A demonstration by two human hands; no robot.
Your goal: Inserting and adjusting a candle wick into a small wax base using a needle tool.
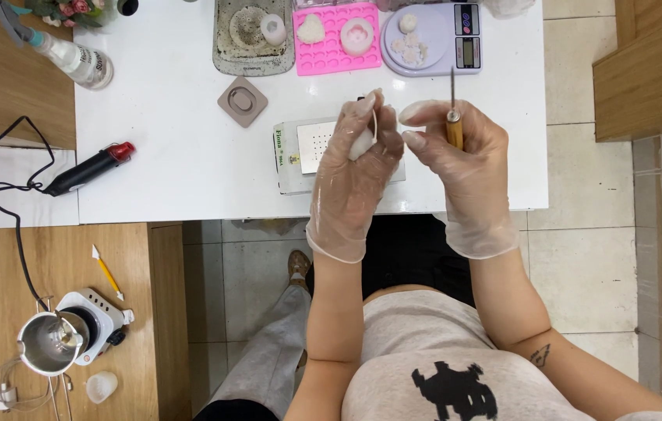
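1. A small home craft workshop – white table [175, 140] beside tiled floor [580, 257].
2. Craft gear shows it – pink silicone mould [327, 48], digital scale [455, 39], heat gun [85, 170], melting pot [50, 343].

My left hand [354, 175] and right hand [459, 160] sit side by side over the table's [167, 148] near edge, above the small box [300, 156]. Behind them lie the tray [253, 35], the silicone mould [338, 39] and the kitchen scale [432, 39], left to right. The heat gun [85, 169] lies far left.
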